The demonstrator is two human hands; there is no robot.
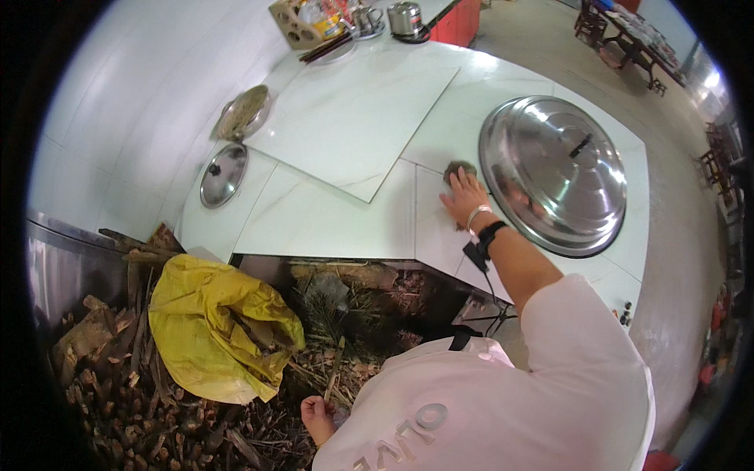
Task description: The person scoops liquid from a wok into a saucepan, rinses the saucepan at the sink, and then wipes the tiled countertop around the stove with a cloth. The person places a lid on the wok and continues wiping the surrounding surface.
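Note:
My right hand (469, 197) is spread over a dark, greyish-brown cloth (459, 171) and presses it on the white marble-patterned counter (330, 218). A bracelet and a black strap with a cable are on that wrist. Just right of the hand sits a large domed metal wok lid (548, 176) with a dark handle. My left hand (317, 417) hangs low beside my body, above the firewood, with its fingers curled. A thin stick (334, 371) appears near its fingertips; whether the hand touches it is unclear.
A raised white slab (365, 123) covers part of the counter. By the wall are a small pot lid (224, 175) and a metal bowl (244, 112). At the far end stand a steel pot (406, 22) and a plate with chopsticks (336, 52). Below lie a yellow sack (206, 329) and firewood (159, 424).

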